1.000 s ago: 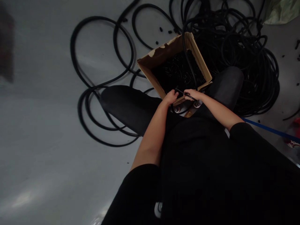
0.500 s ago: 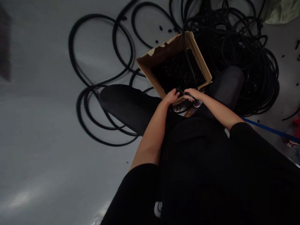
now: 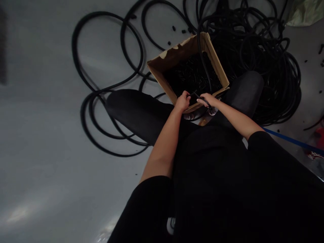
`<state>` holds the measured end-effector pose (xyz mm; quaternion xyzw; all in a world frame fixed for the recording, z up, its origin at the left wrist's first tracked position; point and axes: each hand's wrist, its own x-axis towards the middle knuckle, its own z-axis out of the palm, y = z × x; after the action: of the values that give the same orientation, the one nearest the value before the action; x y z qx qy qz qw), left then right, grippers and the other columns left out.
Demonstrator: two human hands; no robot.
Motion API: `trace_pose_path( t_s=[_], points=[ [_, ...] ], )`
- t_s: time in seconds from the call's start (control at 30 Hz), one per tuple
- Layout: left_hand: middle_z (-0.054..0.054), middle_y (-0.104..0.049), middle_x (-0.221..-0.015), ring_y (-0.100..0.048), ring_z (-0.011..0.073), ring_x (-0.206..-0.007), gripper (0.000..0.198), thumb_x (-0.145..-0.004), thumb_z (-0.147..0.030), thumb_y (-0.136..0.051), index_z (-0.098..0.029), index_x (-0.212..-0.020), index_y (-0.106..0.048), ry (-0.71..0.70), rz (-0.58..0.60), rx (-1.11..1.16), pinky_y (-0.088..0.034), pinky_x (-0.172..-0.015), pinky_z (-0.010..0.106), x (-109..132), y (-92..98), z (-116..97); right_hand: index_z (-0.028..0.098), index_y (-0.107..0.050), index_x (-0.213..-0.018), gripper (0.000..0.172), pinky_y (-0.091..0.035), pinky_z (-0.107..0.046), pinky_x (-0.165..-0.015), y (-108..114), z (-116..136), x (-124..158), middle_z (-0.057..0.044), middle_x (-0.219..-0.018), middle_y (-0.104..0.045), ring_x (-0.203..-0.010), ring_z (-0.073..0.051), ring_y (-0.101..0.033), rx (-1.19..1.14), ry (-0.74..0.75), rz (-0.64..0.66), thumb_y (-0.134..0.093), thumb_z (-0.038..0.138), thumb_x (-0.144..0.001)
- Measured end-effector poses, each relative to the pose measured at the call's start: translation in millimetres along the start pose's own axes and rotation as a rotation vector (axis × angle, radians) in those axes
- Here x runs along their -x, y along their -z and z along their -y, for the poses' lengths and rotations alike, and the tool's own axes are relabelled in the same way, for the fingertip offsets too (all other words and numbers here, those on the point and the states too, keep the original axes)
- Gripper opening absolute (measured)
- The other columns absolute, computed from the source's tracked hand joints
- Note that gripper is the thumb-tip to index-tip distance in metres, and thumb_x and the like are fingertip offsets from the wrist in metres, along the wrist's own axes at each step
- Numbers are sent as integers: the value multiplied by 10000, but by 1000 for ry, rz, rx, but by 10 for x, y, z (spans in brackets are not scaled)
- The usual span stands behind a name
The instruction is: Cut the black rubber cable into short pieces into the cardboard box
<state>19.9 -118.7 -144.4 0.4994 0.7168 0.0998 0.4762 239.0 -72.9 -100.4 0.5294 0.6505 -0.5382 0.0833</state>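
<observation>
On my feed I see the wearer's two bare hands close together at the near rim of a cardboard box (image 3: 177,55), which sits on the floor between the black-clad knees. The right hand (image 3: 208,100) is clamped around a black rubber cable (image 3: 204,100), fingers closed on it just over the rim. The left hand (image 3: 182,102) sits just beside it, fingers curled over the box's near corner, close to the same strand, but I cannot tell whether it has a firm hold. Directly ahead of the grip, the box is filled with short black cut pieces (image 3: 192,74), packed densely enough to hide its bottom. A length of cable runs from beyond the grip over the box's far corner and down into it. The box's top edge is torn, with pale patches showing. Past the box, farther from the grip, a heaped tangle of black cable (image 3: 253,44) rises, and looser loops (image 3: 88,57) spread across the grey floor (image 3: 50,118) to the left. A few stray black bits (image 3: 174,28) lie on the floor beyond the box. Off to the right of the grip, a blue strap (image 3: 291,141) runs along the floor toward a red-and-white object (image 3: 314,154).
</observation>
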Motion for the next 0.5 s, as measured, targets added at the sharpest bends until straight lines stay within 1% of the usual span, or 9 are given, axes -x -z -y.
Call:
trace_pose_path(
  t_s=[0.13, 0.2, 0.27, 0.33, 0.43, 0.5],
  points=[
    [191, -861, -1220, -817, 430, -1359, 370, -1140, -229, -600, -218, -1463, -780, 11, -21, 21, -591, -1309, 580, -13, -18, 17, 178, -744, -948, 286, -492, -280, -737, -15, 19, -18, 28, -629, -597, -691, -196, -654, 43, -7, -17, -710, 352, -1173],
    [211, -865, -1266, -813, 438, -1383, 379, -1145, -229, -590, -208, -1475, -775, 18, -21, 8, -587, -1319, 583, -15, -19, 22, 177, -740, -925, 271, -478, -278, -747, -30, 4, -37, 23, -652, -605, -724, -191, -655, 69, 2, -40, -740, 338, -1144],
    [237, -865, -1326, -809, 444, -1406, 391, -1156, -230, -577, -187, -1496, -767, 27, -16, -8, -577, -1332, 591, -19, -16, 23, 193, -701, -886, 284, -467, -269, -730, -50, -23, -57, 24, -651, -601, -714, -180, -650, 63, -5, -52, -759, 310, -1139],
    [259, -862, -1368, -803, 457, -1428, 402, -1159, -232, -576, -167, -1514, -753, 39, -13, -5, -565, -1346, 618, -28, -11, 23, 214, -649, -867, 318, -463, -252, -695, -70, -53, -72, 31, -633, -598, -667, -164, -638, 15, -30, -30, -737, 270, -1167],
    [291, -860, -1396, -785, 484, -1459, 390, -1144, -230, -598, -152, -1501, -737, 60, -12, 33, -558, -1348, 663, -55, -8, 27, 237, -601, -918, 279, -478, -223, -624, -98, -82, -86, 47, -635, -635, -595, -153, -640, -126, -84, 34, -710, 187, -1169],
    [299, -857, -1398, -779, 485, -1472, 330, -1147, -242, -608, -161, -1439, -740, 78, -16, 47, -571, -1333, 640, -75, -11, 34, 240, -600, -973, 236, -490, -205, -585, -119, -86, -92, 61, -651, -654, -570, -148, -649, -209, -94, 59, -744, 155, -1140]
  ],
)
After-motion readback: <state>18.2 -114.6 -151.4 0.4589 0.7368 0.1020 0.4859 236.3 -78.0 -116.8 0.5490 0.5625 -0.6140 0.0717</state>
